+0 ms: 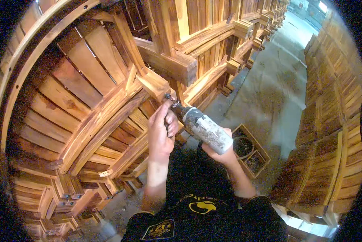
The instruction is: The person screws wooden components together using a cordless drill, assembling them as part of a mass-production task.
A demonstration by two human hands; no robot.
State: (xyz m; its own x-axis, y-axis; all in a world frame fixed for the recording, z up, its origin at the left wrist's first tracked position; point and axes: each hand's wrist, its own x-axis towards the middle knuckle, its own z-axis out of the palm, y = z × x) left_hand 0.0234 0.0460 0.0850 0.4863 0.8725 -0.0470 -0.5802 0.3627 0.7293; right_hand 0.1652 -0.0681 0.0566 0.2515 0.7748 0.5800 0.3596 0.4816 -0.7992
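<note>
My right hand (222,148) is wrapped round a scuffed, grey-white power driver (208,130) with a dark front end. The driver points up and left toward the end of a wooden beam (155,83) on a slatted, curved wooden piece (104,107). My left hand (163,128) is raised beside the driver's nose, its fingers curled together. Small dark metal hardware (171,98) shows at the fingertips, against the beam end. What exactly the left fingers hold is too small to tell.
A wooden box (251,151) with a ring-shaped thing and small dark pieces stands on the concrete floor (265,84). More slatted wooden furniture (205,56) runs in a row ahead. Stacked wooden panels (326,133) line the right side. Bolted wooden parts (68,189) are at lower left.
</note>
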